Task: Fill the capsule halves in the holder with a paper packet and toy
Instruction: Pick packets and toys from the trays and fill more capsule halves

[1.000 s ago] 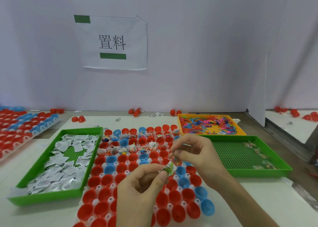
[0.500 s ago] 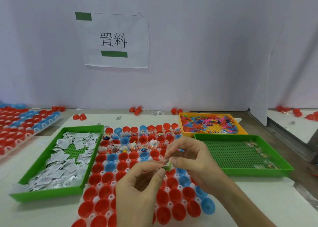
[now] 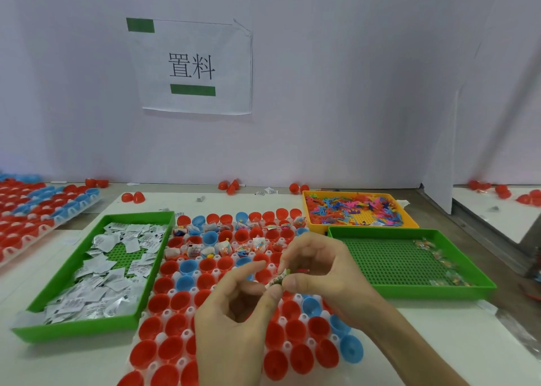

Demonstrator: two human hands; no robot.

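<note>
A white holder [image 3: 187, 315] packed with red and blue capsule halves lies in front of me; the far rows hold packets and toys, the near rows are bare. Over its middle, my left hand [image 3: 234, 321] and my right hand [image 3: 322, 271] both pinch a small green-and-white packet [image 3: 278, 278] between thumb and fingertips. Something small and red shows inside my right fingers. A green tray [image 3: 58, 324] on the left holds several white paper packets [image 3: 102, 268]. An orange tray [image 3: 409, 223] at the back right holds colourful plastic toys [image 3: 351, 207].
A second green tray [image 3: 409, 290] on the right holds a few small bagged items along its right side. Another holder of capsule halves [image 3: 35, 210] lies at the far left. Loose red halves [image 3: 133, 197] sit by the back wall. A paper sign [image 3: 190, 66] hangs on it.
Both hands have come closer together and slightly lower over the holder; my right fingers now grip the small packet that my left hand was holding up.
</note>
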